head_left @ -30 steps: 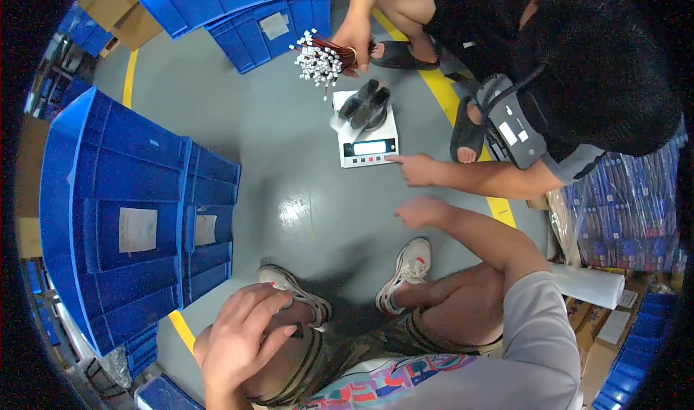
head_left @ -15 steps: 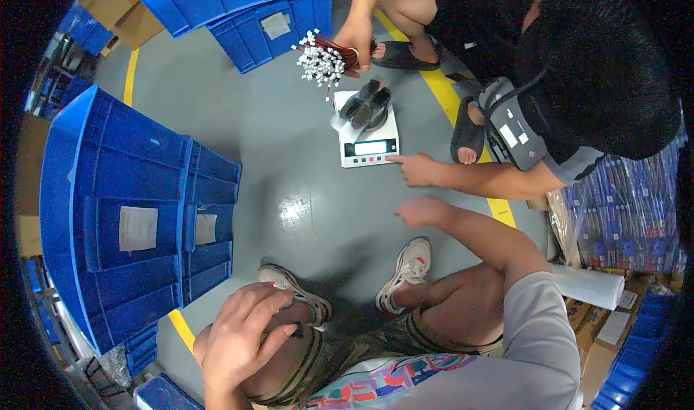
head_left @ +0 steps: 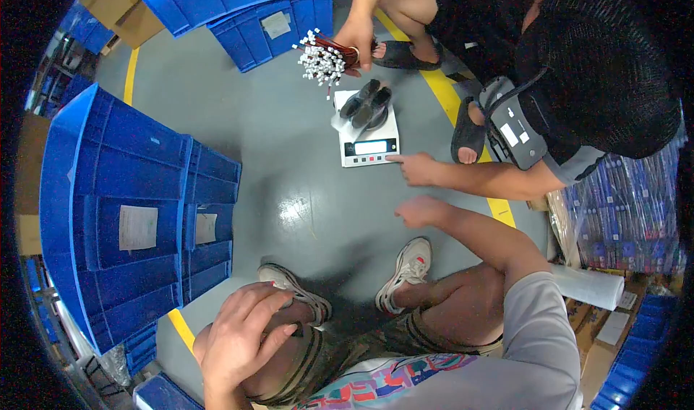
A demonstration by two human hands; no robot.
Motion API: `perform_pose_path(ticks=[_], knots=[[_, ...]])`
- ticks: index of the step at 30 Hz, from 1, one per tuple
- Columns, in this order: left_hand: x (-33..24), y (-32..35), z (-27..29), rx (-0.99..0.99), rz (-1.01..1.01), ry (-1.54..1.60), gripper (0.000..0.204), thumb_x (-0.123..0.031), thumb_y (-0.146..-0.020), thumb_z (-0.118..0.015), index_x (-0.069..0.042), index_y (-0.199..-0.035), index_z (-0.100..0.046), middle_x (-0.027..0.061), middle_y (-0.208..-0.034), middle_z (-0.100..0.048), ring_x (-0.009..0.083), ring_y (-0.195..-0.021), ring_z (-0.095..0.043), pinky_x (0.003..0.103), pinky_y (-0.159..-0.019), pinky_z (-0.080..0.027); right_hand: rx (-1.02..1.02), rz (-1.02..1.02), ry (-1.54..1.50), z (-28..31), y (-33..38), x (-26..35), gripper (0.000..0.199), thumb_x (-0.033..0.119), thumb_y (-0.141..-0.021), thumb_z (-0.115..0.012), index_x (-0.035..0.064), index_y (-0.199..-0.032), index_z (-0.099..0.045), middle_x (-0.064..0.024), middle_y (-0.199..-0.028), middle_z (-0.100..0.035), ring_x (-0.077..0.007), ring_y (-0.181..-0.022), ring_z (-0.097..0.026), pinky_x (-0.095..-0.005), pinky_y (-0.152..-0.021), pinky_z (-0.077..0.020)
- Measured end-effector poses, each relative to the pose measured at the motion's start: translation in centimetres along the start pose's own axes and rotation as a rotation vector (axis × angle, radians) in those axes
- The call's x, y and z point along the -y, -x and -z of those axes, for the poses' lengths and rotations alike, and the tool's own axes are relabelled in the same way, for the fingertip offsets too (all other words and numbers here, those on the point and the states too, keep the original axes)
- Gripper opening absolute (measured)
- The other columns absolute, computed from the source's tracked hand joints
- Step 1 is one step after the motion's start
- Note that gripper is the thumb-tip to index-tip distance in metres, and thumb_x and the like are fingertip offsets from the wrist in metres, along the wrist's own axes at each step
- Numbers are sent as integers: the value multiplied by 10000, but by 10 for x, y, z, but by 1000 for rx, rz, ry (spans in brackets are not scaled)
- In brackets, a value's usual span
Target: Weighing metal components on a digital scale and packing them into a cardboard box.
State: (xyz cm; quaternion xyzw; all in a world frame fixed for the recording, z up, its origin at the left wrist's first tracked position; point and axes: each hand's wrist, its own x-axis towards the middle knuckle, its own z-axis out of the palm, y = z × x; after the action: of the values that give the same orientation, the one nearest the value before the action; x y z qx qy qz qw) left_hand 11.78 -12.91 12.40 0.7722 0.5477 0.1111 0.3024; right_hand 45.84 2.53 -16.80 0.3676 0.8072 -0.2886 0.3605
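My left hand (head_left: 249, 330) rests on my bent left knee, its fingers stretched out and holding nothing. Out over the floor, my right hand (head_left: 421, 212) is curled into a loose fist, with no object visible in it. It is nearest to a co-worker's hand (head_left: 416, 170), whose finger touches the button row of a white digital scale (head_left: 370, 161). Dark, elongated bundles (head_left: 365, 106), partly in clear plastic, lie on the scale. Above them, the co-worker's other hand (head_left: 356, 38) grips a bundle of dark red and black wires with white connectors (head_left: 322, 57).
Stacked blue crates (head_left: 134, 193) stand on the left, and more blue crates (head_left: 271, 27) at the far side. A yellow floor line (head_left: 437, 88) runs beside the crouching co-worker. Plastic-wrapped goods (head_left: 614, 215) and a clear roll (head_left: 593, 287) are at the right.
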Motion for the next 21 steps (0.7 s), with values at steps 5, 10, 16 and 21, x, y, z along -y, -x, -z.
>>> perform_pose_path(ticks=[5, 10, 16, 21], knots=[[-1, -1, 2, 4, 6, -1, 430, -167, -709, -693, -58, -1105, -563, 159, -1076, -556, 350, -1025, -528, 408, -879, -433, -3, -4, -3, -2, -3, -2, 393, 172, -762, -534, 104, -1147, -577, -139, -1093, -610, -306, -1004, -583, -435, -846, -470], [0, -1, 0, 4, 2, -1, 433, -171, -708, -696, -57, -1103, -560, 155, -1070, -556, 349, -1024, -528, 409, -873, -434, -8, -10, 0, -9, -8, -6, 394, 176, -763, -536, 106, -1149, -577, -137, -1096, -610, -309, -1008, -582, -439, -849, -469], [2, -2, -3, 8, 9, -2, 430, -177, -713, -692, -59, -1105, -560, 156, -1072, -554, 350, -1021, -529, 408, -872, -435, -7, -22, 11, -8, -8, -6, 399, 177, -764, -534, 109, -1155, -576, -143, -1092, -610, -315, -1003, -584, -442, -846, -470], [2, -1, -6, 12, 4, -8, 430, -176, -716, -690, -59, -1108, -559, 159, -1076, -551, 352, -1023, -529, 410, -877, -433, -44, 5, -17, -9, -4, -5, 414, 171, -755, -532, 120, -1164, -570, -153, -1077, -614, -318, -984, -592, -446, -821, -477]])
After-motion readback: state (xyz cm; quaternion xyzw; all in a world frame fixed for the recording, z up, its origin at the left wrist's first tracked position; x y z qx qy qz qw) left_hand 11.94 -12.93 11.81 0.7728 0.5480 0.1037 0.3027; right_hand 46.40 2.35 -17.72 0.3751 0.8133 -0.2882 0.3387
